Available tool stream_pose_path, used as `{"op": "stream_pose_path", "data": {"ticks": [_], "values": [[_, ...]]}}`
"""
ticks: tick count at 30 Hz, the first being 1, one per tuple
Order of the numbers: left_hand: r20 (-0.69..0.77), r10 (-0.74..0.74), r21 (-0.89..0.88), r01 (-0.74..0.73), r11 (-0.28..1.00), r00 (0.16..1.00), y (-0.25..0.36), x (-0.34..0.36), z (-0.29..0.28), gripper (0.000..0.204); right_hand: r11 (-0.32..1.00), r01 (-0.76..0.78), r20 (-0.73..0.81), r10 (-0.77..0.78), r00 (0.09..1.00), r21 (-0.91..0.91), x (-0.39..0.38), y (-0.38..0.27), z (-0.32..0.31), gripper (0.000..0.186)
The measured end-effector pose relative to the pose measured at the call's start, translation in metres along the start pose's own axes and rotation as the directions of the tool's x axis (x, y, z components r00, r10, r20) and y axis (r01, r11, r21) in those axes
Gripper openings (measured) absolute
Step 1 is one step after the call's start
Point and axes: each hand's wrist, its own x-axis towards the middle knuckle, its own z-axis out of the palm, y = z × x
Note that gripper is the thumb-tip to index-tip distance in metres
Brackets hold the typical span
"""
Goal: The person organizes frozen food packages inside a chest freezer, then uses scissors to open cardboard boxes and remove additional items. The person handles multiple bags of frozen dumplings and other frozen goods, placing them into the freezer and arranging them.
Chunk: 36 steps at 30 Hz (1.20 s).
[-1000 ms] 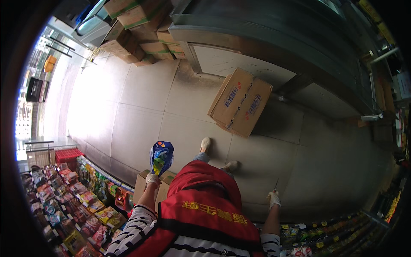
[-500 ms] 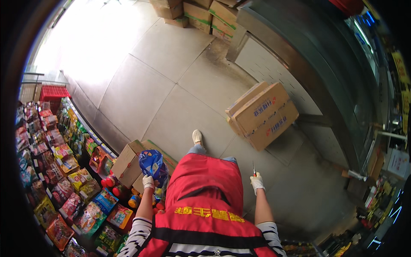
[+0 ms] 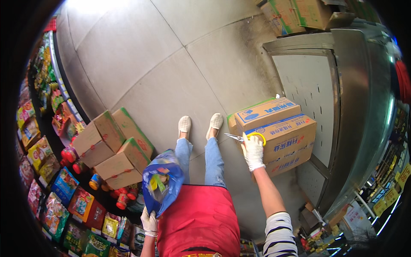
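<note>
My gloved left hand (image 3: 149, 222) is closed on the edge of a blue plastic bag (image 3: 173, 165), whose mouth faces up. Green and yellow wrappers or scraps show inside the bag, too jumbled to name. My right hand (image 3: 252, 153), also in a white glove, grips a pair of scissors (image 3: 234, 137) with a yellow handle. Their blades point left, beside my feet. In view, the right hand overlaps the near side of a large brown carton (image 3: 284, 143); whether it touches the carton I cannot tell. A smaller carton (image 3: 267, 112) lies on or against its far side.
At the left, brown cartons (image 3: 120, 168) stand by a shelf of packaged snacks (image 3: 55, 212) and red-lidded jars (image 3: 122, 200). A metal-framed cabinet (image 3: 306, 85) lines the right. More cartons (image 3: 310, 15) are piled at the far right. Grey tiled floor (image 3: 171, 77) lies ahead.
My right hand has moved forward with the scissors, up to the right-hand cartons. The bag now shows its open mouth. My view has shifted, and both shoes show.
</note>
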Motion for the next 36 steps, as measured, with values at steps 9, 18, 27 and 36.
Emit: {"op": "stream_pose_path", "data": {"ticks": [9, 18, 27, 36], "values": [[0.071, 0.004, 0.101, -0.012, 0.995, 0.997, -0.024, 0.046, 0.052, 0.052, 0.916, 0.277, 0.327, -0.177, 0.928, -0.291, 0.007, 0.007, 0.033, 0.032], [-0.003, -0.098, 0.052, 0.098, 0.994, 0.995, -0.024, 0.061, 0.098, 0.036, 0.93, 0.304, 0.501, -0.165, 0.85, -0.208, -0.005, -0.005, 0.014, 0.037], [-0.035, -0.217, -0.072, 0.214, 0.974, 0.976, -0.03, 0.081, 0.089, 0.031, 0.981, -0.053, 0.34, -0.013, 0.94, 0.186, -0.008, 0.003, -0.007, 0.053], [-0.072, -0.259, -0.034, 0.257, 0.966, 0.963, -0.029, 0.084, 0.093, 0.031, 0.981, -0.065, 0.223, 0.022, 0.975, 0.184, -0.017, 0.011, -0.031, 0.056]]}}
